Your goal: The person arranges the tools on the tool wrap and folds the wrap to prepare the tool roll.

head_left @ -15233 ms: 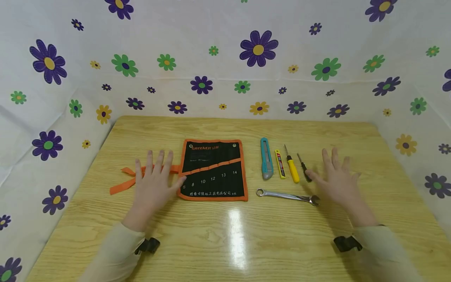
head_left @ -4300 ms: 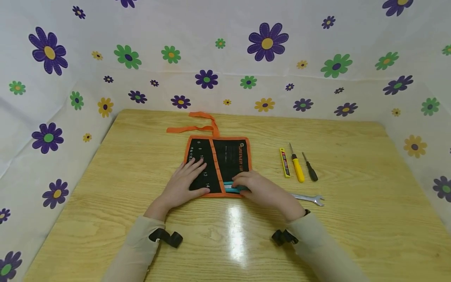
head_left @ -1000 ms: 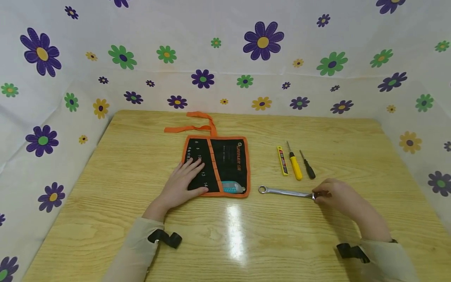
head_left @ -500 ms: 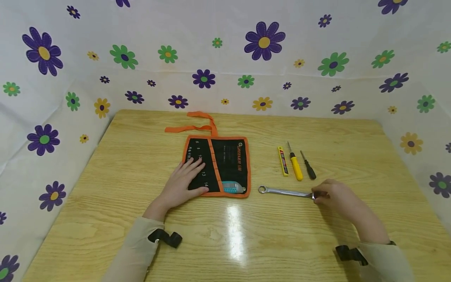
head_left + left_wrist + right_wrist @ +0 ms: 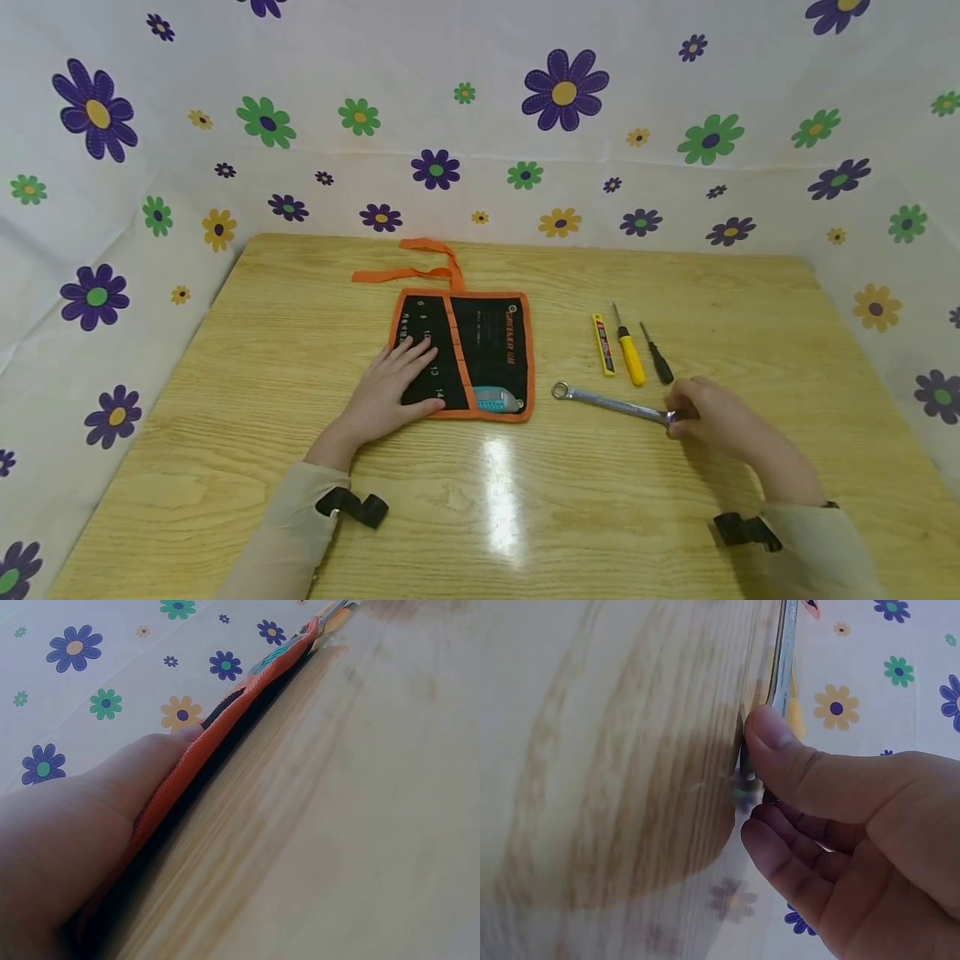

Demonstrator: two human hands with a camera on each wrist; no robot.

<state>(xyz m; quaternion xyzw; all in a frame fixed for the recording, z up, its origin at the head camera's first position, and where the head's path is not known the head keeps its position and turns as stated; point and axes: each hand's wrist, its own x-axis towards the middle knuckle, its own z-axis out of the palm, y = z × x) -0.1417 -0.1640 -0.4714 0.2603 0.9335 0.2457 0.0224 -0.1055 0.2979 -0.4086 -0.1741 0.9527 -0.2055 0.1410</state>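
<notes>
A black tool pouch (image 5: 486,342) with orange edging lies flat on the table, its orange tie straps stretched toward the back. My left hand (image 5: 382,400) rests on its numbered pocket side with fingers spread; the left wrist view shows the thumb (image 5: 142,769) along the orange edge. A teal utility knife (image 5: 495,399) sits in the pocket nearest me, its grey end sticking out. To the right, my right hand (image 5: 716,417) pinches the open end of a silver combination wrench (image 5: 615,405). Its ring end points left toward the pouch. In the right wrist view the thumb (image 5: 776,739) presses on the wrench.
Behind the wrench lie a yellow blade case (image 5: 603,344), a yellow-handled screwdriver (image 5: 630,354) and a small black-handled screwdriver (image 5: 658,358). A flower-patterned cloth (image 5: 480,108) rises behind the wooden table (image 5: 450,517) and along its sides.
Earlier the pouch was turned and the utility knife went into its pocket. Over the last half second the wrench's ring end has swung slightly toward the back; the left hand has stayed put.
</notes>
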